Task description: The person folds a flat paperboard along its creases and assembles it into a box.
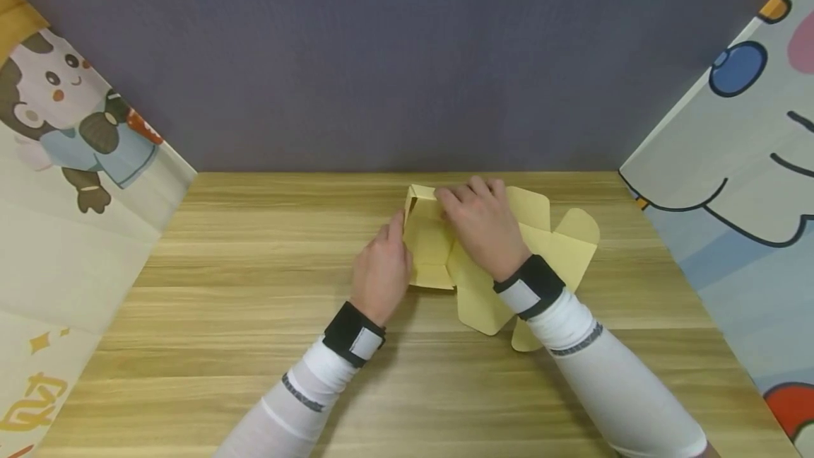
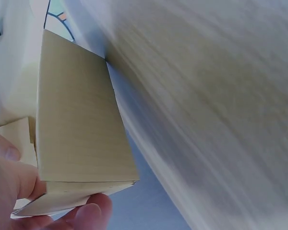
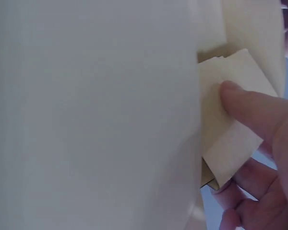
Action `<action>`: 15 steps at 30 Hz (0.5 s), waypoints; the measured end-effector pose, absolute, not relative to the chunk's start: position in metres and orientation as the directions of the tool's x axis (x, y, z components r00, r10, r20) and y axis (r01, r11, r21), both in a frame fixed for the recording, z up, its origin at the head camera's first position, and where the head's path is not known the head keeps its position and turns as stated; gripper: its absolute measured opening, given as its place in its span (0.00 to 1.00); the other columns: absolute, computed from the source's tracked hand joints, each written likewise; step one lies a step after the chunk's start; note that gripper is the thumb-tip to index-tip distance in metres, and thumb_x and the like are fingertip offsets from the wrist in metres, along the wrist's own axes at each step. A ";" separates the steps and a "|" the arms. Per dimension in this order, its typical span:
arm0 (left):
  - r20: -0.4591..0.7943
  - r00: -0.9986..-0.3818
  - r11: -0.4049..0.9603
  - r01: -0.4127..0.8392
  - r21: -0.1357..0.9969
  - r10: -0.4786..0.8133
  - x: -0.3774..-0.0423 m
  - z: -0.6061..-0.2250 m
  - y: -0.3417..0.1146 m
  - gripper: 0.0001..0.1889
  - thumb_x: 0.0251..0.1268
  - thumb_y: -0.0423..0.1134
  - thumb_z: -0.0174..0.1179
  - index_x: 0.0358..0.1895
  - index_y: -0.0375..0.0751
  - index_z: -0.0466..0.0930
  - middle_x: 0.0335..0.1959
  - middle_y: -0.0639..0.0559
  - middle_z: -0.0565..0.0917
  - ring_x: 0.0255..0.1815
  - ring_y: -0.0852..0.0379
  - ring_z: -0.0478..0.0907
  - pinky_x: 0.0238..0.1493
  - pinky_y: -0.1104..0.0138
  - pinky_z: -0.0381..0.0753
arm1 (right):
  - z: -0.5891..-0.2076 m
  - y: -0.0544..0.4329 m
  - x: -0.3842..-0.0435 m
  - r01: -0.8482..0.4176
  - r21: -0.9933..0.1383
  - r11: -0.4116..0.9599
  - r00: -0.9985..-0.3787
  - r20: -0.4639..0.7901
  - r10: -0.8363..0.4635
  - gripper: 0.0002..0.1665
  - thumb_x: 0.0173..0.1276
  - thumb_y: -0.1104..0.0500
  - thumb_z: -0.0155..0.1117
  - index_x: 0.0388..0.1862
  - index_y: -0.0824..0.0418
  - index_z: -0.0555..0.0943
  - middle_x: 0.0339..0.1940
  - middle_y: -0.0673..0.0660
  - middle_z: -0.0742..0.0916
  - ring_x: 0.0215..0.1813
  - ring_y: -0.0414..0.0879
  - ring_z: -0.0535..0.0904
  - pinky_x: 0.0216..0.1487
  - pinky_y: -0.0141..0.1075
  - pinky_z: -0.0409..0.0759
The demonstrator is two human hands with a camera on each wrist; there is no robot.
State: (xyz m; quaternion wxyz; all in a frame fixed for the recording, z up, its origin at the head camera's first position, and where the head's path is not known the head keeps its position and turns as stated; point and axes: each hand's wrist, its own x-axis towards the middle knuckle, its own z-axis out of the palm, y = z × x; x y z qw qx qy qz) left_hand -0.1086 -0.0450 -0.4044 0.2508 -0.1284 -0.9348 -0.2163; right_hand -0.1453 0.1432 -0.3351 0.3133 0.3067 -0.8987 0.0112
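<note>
A pale yellow cardboard box point(image 1: 429, 242), partly folded, stands on the wooden table with its left part raised into a shallow tray shape. My left hand point(image 1: 381, 271) pinches the left wall near its far corner. In the left wrist view, thumb and fingers grip the folded edge below a flat outer panel point(image 2: 79, 110). My right hand point(image 1: 486, 232) holds the far wall of the tray part. The right wrist view has its thumb pressing a folded flap point(image 3: 233, 143), with the fingers behind. The lid part point(image 1: 566, 253), with rounded tabs, spreads out flat to the right under the right wrist.
The wooden table point(image 1: 242, 267) meets a dark grey panel point(image 1: 407, 62) at its back edge. Cartoon-printed side walls rise at the left point(image 1: 76, 161) and right point(image 1: 731, 161). Both wrists wear black straps over white sleeves.
</note>
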 end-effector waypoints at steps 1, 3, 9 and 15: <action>0.521 -0.843 0.874 0.347 0.339 0.133 -0.108 -0.404 -0.045 0.33 0.64 0.27 0.66 0.74 0.32 0.70 0.42 0.38 0.87 0.24 0.47 0.83 0.18 0.58 0.81 | -0.336 0.144 -0.147 -0.562 0.175 0.809 -0.606 0.578 -0.546 0.17 0.65 0.61 0.80 0.49 0.61 0.84 0.43 0.62 0.92 0.44 0.60 0.82 0.51 0.55 0.75; 0.517 -0.845 0.871 0.351 0.344 0.137 -0.108 -0.403 -0.044 0.34 0.64 0.27 0.66 0.75 0.32 0.69 0.43 0.37 0.88 0.25 0.47 0.83 0.19 0.58 0.82 | -0.337 0.145 -0.151 -0.566 0.187 0.803 -0.587 0.593 -0.552 0.14 0.67 0.61 0.78 0.48 0.60 0.83 0.42 0.62 0.92 0.42 0.60 0.84 0.53 0.56 0.76; 0.511 -0.849 0.855 0.361 0.371 0.137 -0.107 -0.402 -0.043 0.33 0.66 0.27 0.64 0.75 0.31 0.69 0.48 0.35 0.88 0.28 0.45 0.86 0.21 0.58 0.84 | -0.339 0.145 -0.161 -0.534 0.231 0.813 -0.573 0.609 -0.549 0.05 0.72 0.63 0.72 0.42 0.61 0.83 0.34 0.60 0.92 0.35 0.57 0.85 0.53 0.54 0.75; 0.506 -0.852 0.830 0.378 0.410 0.138 -0.107 -0.399 -0.043 0.32 0.66 0.26 0.64 0.75 0.30 0.70 0.49 0.34 0.88 0.30 0.44 0.86 0.23 0.57 0.85 | -0.338 0.144 -0.169 -0.523 0.249 0.815 -0.579 0.598 -0.554 0.03 0.73 0.68 0.68 0.37 0.62 0.84 0.33 0.60 0.92 0.35 0.57 0.84 0.51 0.54 0.74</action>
